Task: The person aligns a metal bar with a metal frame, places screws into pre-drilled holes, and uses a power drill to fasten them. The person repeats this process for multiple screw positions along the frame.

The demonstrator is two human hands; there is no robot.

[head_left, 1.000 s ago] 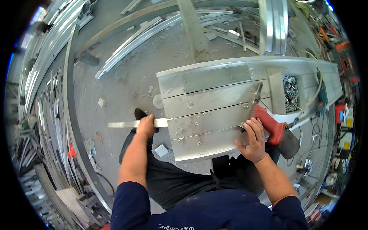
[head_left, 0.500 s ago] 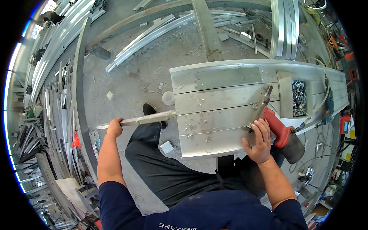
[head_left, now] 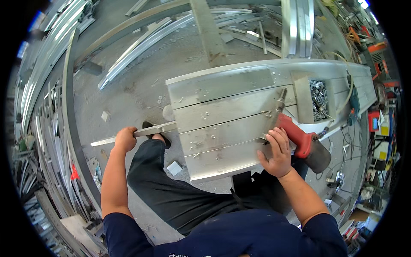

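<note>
My left hand (head_left: 126, 138) is wrapped round a thin flat metal bar (head_left: 150, 130), left of the workbench. The bar's right end meets the bench's left edge, and I cannot tell whether it runs underneath. A bench top of pale metal planks (head_left: 233, 132) lies in front of me. On it rests a red-handled rivet gun (head_left: 295, 132), its metal nose pointing away and its dark grey cylinder overhanging the near edge. My right hand (head_left: 277, 155) lies beside the gun with its fingers stretched out, the fingertips by the tool's metal body. They seem to touch it without gripping.
An open box of rivets (head_left: 319, 99) stands on the bench's right part, with a hose behind it. Loose rivets lie scattered over the planks. Long metal profiles (head_left: 55, 141) are piled left of a steel rail (head_left: 70, 107). More profiles (head_left: 145, 47) lie on the floor beyond.
The view has turned, so the bench and surroundings sit further left in the picture. Both hands keep about the same places on the bar and beside the rivet gun.
</note>
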